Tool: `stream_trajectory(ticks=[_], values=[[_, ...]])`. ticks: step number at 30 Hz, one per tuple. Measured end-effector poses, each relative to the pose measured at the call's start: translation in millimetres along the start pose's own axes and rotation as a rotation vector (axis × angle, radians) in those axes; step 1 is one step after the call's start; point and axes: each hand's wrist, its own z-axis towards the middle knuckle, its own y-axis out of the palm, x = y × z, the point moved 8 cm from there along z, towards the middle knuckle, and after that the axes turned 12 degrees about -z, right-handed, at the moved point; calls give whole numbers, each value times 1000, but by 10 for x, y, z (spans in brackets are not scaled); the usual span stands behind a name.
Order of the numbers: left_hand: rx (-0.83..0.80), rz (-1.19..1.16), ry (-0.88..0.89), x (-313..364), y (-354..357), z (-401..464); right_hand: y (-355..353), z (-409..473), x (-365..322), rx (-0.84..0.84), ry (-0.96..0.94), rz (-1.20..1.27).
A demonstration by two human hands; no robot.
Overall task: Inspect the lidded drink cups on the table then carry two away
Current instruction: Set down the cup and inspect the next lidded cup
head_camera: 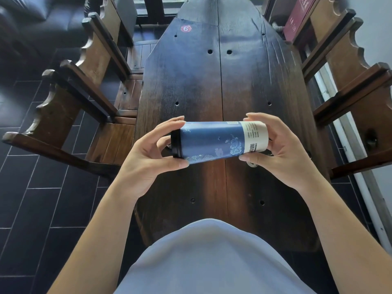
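A blue drink cup (214, 141) with white flower prints, a cream base band and a black lid lies sideways in the air above the dark wooden table (212, 81). My left hand (148, 158) grips its lid end, and my right hand (282, 149) holds its cream bottom end. Under my right hand a small part of another object (252, 164) shows on the table; I cannot tell what it is. No other cup is plainly visible.
Carved wooden chairs stand on the left (89, 98) and on the right (350, 81) of the long table. A red round sticker with a 6 (186, 28) marks the far end. Dark floor tiles (31, 198) lie to the left. A maroon box (297, 18) sits at the far right.
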Motion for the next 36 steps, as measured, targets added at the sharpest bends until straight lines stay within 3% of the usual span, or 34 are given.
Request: stream_trajectory(ticks=[9,36], values=[[-66,-41,60,71,67,-19,-13,19,-67,30,-48,21],[48,-32,-44,-31,-7,-19,-15,3,-50,44,-30,111]])
